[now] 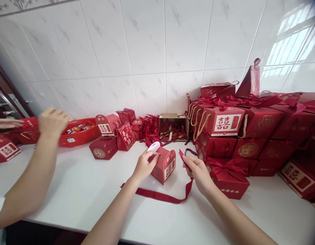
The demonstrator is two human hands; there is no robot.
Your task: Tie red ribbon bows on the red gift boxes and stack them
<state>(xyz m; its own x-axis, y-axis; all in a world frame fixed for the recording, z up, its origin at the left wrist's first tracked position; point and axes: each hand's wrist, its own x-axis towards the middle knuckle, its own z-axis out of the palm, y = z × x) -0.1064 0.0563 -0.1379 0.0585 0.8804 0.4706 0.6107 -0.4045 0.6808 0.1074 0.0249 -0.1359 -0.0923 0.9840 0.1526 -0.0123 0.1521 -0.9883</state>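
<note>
A small red gift box (pixel 162 165) with a white double-happiness label stands on the white table (pixel 101 204) in front of me. My left hand (pixel 145 163) grips its left side near the top, fingertips pinching a raised flap whose white inner face shows. To the right of the box, my right hand (pixel 197 168) is closed on the end of a dark red ribbon (pixel 159 196). The ribbon's pointed tip sticks up past my thumb. Its length loops down and lies across the table in front of the box, passing under my left wrist.
Stacked red gift boxes (pixel 268 122) fill the right side; one bow-tied box (pixel 231 183) stands before them. At the back are an open carton (pixel 174 117), a heap of ribbons (pixel 149 127), several finished boxes and a red candy basin (pixel 78 137). A co-worker's arm (pixel 37 173) reaches in from the left.
</note>
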